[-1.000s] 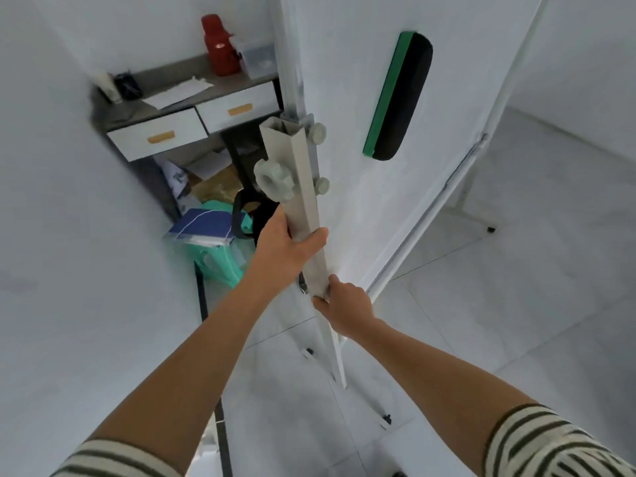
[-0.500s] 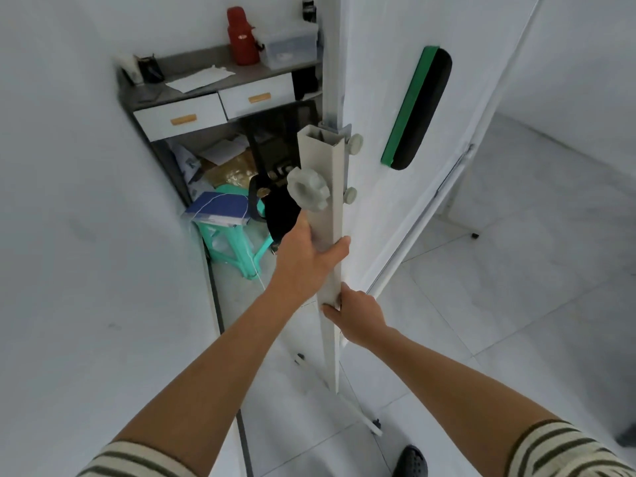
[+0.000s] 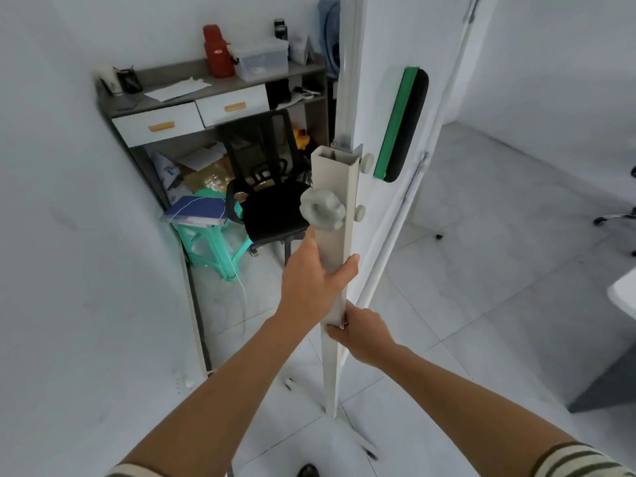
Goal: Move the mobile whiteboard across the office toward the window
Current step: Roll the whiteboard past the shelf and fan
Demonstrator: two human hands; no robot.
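Observation:
The mobile whiteboard [image 3: 389,39] stands edge-on in front of me, its white panel running up and to the right. A green and black eraser [image 3: 401,123] sticks to the panel. The board's cream square upright post [image 3: 335,187] carries a grey star knob [image 3: 321,210]. My left hand [image 3: 315,273] is wrapped around the post just under the knob. Lower down, my right hand [image 3: 361,330] grips the same post. The stand's foot [image 3: 358,438] rests on the tiled floor.
A grey desk [image 3: 213,89] with two white drawers stands in the corner, bearing a red flask [image 3: 215,51] and a clear box. Under it are a black office chair [image 3: 272,201], a teal stool [image 3: 213,242] with a blue book, and papers. A white wall runs along the left.
The whiteboard post has shifted right and stands more upright. More of the desk corner and the black chair have come into sight. Both hands keep their grip.

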